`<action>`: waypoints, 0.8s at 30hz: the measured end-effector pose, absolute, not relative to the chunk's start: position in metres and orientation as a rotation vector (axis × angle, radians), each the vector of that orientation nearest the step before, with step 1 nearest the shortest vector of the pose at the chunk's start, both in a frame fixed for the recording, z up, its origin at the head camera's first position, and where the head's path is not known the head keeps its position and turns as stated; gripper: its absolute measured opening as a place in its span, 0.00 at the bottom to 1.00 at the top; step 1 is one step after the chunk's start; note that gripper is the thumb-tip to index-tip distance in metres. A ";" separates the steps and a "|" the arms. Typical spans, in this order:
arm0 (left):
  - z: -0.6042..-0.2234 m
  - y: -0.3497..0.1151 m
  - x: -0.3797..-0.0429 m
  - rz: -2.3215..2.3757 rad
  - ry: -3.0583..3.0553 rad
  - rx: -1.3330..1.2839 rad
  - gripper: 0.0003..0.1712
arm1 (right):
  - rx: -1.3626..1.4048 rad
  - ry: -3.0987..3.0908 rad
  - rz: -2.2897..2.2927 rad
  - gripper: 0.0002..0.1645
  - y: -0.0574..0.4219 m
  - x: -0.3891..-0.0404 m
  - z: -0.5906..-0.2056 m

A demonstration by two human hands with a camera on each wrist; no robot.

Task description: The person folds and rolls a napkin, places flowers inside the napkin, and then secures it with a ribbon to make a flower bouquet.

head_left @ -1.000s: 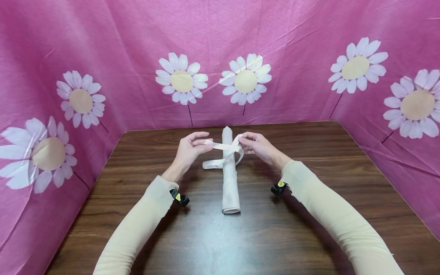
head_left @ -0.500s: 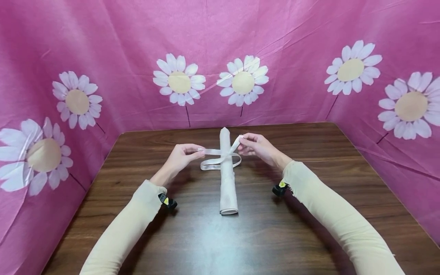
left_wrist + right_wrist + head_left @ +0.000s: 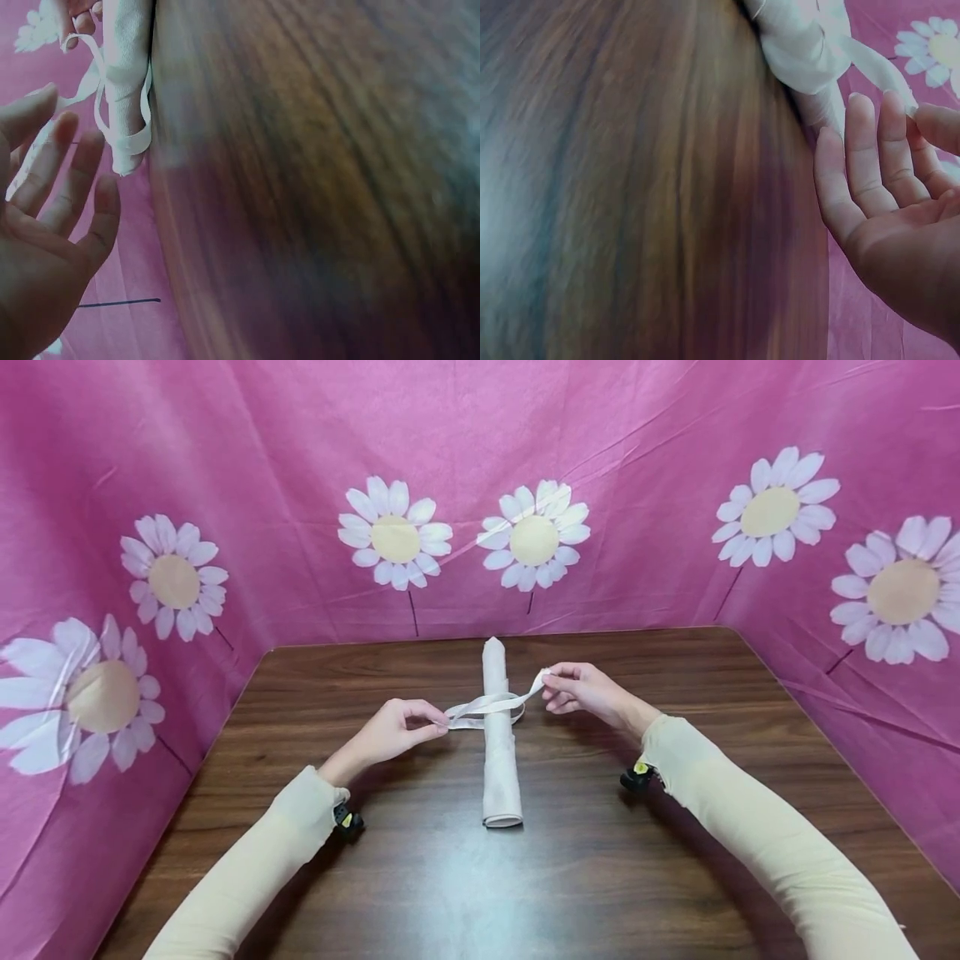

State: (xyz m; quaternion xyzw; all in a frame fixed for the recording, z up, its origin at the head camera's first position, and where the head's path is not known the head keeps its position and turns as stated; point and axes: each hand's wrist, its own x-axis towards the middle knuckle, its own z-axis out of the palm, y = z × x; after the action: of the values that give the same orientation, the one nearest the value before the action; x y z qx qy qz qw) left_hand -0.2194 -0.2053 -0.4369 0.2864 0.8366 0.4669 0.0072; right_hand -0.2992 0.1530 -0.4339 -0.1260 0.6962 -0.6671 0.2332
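Note:
A pale rolled cloth (image 3: 501,768) lies lengthwise on the table, with a white ribbon (image 3: 498,703) looped around it and crossing on top. At the left, my left hand (image 3: 393,727) pinches one part of the ribbon between thumb and fingertips, low beside the roll. My right hand (image 3: 588,689) pinches the other ribbon end, raised a little to the right of the roll. In the right wrist view, the ribbon (image 3: 881,71) runs up to the thumb and forefinger of the right hand (image 3: 900,202), its other fingers loosely extended. The left wrist view shows loose ribbon loops (image 3: 135,141) around the cloth.
The dark wood-grain table (image 3: 600,860) carries the roll near its middle. A pink curtain (image 3: 637,427) printed with white daisies encloses the back and both sides. Small black cameras (image 3: 348,820) sit at both wrists.
My left hand has moved left and toward the near edge, lower, with its ribbon part. My right hand has shifted right and slightly down, drawing its ribbon end out; the crossing now lies flatter.

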 end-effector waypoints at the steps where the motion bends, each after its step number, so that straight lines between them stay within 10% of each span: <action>1: -0.437 -0.205 -0.219 1.433 2.614 0.936 0.08 | -0.343 1.912 -1.829 0.11 0.156 -0.299 -0.434; 24: -0.432 -0.202 -0.213 0.777 2.812 1.378 0.04 | -0.339 1.862 -1.836 0.07 0.176 -0.295 -0.429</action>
State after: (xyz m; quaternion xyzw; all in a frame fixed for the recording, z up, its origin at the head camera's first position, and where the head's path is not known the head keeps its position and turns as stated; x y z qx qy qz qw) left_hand -0.2125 -0.2025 -0.4320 0.4266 0.8708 0.2405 -0.0422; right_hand -0.2948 0.1756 -0.4286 -0.1244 0.6837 -0.6743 0.2498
